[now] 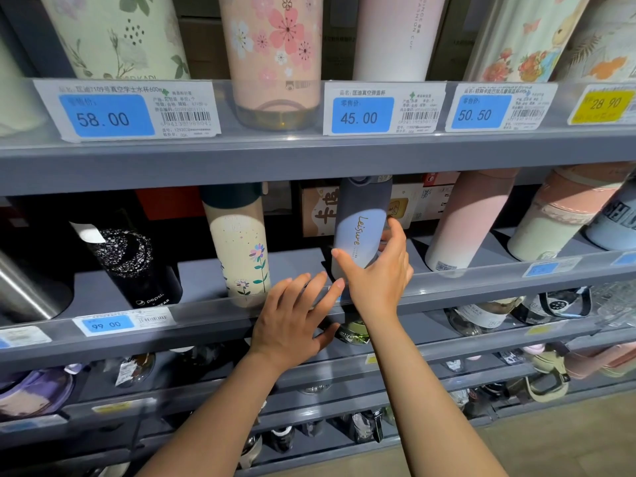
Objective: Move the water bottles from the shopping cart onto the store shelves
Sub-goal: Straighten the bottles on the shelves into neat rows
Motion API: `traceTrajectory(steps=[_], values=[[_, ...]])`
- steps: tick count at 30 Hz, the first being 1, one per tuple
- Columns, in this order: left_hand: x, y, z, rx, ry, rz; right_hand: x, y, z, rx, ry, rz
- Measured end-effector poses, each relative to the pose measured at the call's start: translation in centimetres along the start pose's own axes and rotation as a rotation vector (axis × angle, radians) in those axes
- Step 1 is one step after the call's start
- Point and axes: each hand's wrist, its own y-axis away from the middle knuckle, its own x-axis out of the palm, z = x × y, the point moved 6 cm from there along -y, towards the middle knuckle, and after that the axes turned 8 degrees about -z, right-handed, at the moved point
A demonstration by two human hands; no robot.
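Note:
A lavender-to-grey water bottle (361,222) lettered "Leisure" stands on the middle shelf (296,263). My right hand (377,273) holds its lower part, index finger across the front and thumb up its right side. My left hand (292,315) lies with straight fingers on the shelf's clear front rail (206,315), just left of the bottle's base, holding nothing. The shopping cart is out of view.
On the same shelf stand a cream flower bottle (241,249), a black Pepsi bottle (134,266), a steel one at far left and a pink bottle (464,222) to the right. Boxes sit behind. The shelf above holds floral bottles and price tags; lower shelves hold more bottles.

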Motion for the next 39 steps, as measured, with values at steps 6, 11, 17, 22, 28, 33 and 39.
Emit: traceTrajectory(steps=[6,11,17,22,28,33,39], values=[[0.0,0.1,0.1,-0.008,0.014,0.002,-0.1,0.2,0.0,-0.004,-0.006,0.019],[-0.2,0.2,0.1,-0.02,0.056,-0.012,-1.1,0.8,0.1,-0.017,-0.049,0.083],[-0.1,-0.2,0.2,-0.033,0.081,0.098,-2.2,1.1,0.1,0.013,-0.07,0.109],[-0.1,-0.3,0.3,-0.032,0.229,0.086,-1.4,0.8,1.0,0.011,-0.003,0.112],[-0.1,-0.1,0.5,-0.065,0.326,0.079,-0.4,0.1,1.2,0.072,0.028,0.086],[-0.3,0.0,0.5,-0.063,0.331,0.085,-1.2,-0.4,1.0,0.087,0.007,0.248],[-0.4,0.0,0.5,-0.056,0.302,0.106,-1.1,-0.2,1.1,0.049,0.033,0.265]])
